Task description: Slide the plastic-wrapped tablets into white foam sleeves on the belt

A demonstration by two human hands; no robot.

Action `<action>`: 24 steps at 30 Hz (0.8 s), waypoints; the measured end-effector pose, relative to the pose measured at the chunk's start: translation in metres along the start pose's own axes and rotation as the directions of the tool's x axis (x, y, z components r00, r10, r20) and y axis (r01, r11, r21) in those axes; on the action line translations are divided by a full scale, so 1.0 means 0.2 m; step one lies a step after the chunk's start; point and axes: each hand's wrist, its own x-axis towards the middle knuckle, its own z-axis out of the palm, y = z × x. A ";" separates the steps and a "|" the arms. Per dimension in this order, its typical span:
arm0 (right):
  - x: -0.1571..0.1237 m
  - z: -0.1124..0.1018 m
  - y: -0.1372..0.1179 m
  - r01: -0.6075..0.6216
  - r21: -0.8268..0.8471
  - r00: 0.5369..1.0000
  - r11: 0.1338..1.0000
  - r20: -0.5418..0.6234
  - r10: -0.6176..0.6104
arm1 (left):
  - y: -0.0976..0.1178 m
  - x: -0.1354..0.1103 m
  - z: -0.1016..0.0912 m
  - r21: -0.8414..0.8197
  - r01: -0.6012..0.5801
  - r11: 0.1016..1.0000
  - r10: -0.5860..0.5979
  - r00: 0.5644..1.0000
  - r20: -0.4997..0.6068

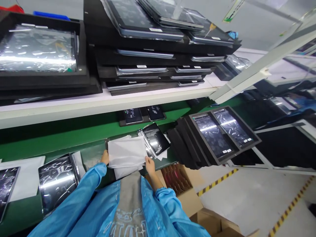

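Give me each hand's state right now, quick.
Left hand: closed, holding the left edge of the flat white piece.
Right hand: closed, grip at its lower right corner.

Perched on the person's head, the one camera peered forward and down, quite near the left hand (105, 157) and right hand (149, 164), the shelf (103, 106) beyond.

White shelf (148, 101) above green desk (59, 138); open cardboard box (207, 221) lower right; striped floor tape (217, 182); blue object (51, 15) upper left.
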 end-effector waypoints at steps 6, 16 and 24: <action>-0.05 -0.03 -0.13 0.029 -0.059 0.997 0.998 -0.068 -0.033 | -0.08 0.03 0.01 -0.082 -0.034 0.996 0.032 0.999 -0.022; 0.00 -0.31 -0.20 -0.093 0.223 0.982 0.970 -0.142 0.127 | -0.13 -0.02 -0.19 -0.380 0.033 0.924 -0.026 0.999 0.022; -0.39 -0.81 0.23 -0.263 0.486 0.650 0.833 -0.549 0.525 | -0.08 -0.08 -0.12 -0.374 0.083 0.924 -0.060 0.995 0.074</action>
